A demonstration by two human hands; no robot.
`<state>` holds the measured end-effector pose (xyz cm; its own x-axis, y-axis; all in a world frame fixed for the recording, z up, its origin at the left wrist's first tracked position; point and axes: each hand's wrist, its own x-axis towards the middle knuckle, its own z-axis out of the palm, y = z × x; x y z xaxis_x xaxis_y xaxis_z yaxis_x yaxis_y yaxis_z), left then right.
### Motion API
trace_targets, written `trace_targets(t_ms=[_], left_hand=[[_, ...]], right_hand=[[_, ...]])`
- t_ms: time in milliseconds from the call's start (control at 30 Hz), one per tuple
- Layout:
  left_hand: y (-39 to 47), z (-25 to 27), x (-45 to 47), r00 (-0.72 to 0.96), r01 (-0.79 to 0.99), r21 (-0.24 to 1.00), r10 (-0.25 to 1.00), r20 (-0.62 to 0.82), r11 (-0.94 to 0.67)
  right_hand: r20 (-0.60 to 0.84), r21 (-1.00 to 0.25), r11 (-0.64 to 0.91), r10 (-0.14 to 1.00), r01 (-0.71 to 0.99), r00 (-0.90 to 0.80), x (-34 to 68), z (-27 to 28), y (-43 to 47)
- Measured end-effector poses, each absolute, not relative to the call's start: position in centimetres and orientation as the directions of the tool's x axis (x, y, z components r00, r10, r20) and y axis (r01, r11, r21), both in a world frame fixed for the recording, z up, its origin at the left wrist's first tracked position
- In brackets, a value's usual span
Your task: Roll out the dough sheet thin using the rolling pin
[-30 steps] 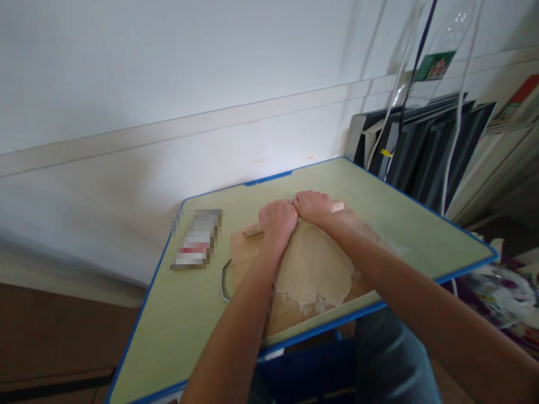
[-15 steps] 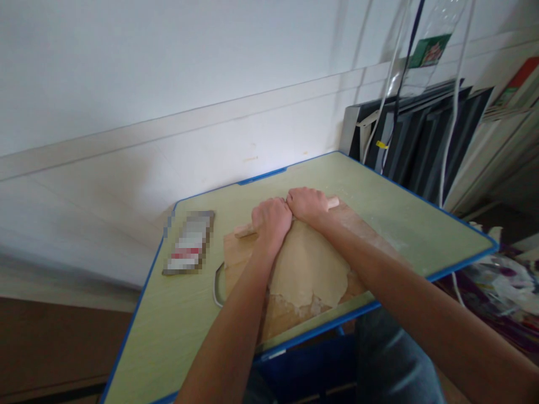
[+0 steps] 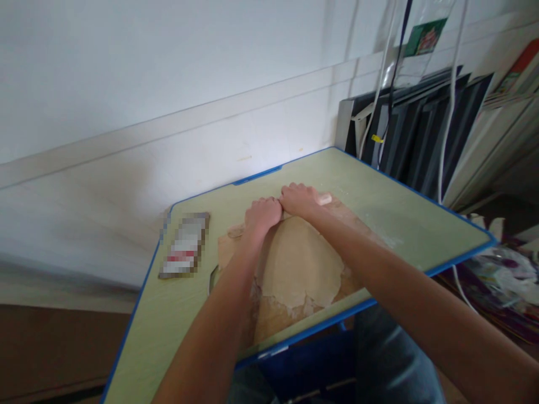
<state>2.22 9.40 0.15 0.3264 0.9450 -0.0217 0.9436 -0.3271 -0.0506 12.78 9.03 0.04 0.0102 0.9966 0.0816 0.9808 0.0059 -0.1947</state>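
Observation:
My left hand and my right hand are side by side, both closed around a wooden rolling pin. The pin's two ends stick out beyond my fists, and its middle is hidden. Beneath my hands and toward me spreads a flat sheet of pale dough with a ragged near edge. Under the dough lies a wooden board, dusted with flour, with a metal handle on its left side. The pin sits at the far end of the dough.
A blue-edged, pale green table carries the board. To the left lies a blurred-out flat object. A white wall rises behind. Dark panels, hanging cables and a plastic bottle are at the right.
Both fists with the rolling pin have pushed slightly farther away over the dough. The whole view has shifted a little, and the grip stays the same.

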Motion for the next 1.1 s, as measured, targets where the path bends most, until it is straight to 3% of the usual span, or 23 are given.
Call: trace_targets(t_ms=[400, 767, 1100], left_hand=[[7.1, 0.4, 2.4, 0.336, 0.941, -0.072, 0.938, 0.08, -0.331], [5.4, -0.6, 2.7, 0.23, 0.971, 0.017, 0.955, 0.189, -0.238], [3.1, -0.8, 2.5, 0.293, 0.949, 0.018, 0.902, 0.317, -0.315]], right_hand=[[0.086, -0.149, 0.025, 0.996, 0.989, -0.012, 12.8, 0.0, 7.5], [0.119, -0.101, -0.006, 0.993, 0.995, 0.018, 12.5, 0.3, 5.4], [0.204, -0.038, 0.087, 0.976, 0.995, -0.078, 13.2, -0.4, 3.1]])
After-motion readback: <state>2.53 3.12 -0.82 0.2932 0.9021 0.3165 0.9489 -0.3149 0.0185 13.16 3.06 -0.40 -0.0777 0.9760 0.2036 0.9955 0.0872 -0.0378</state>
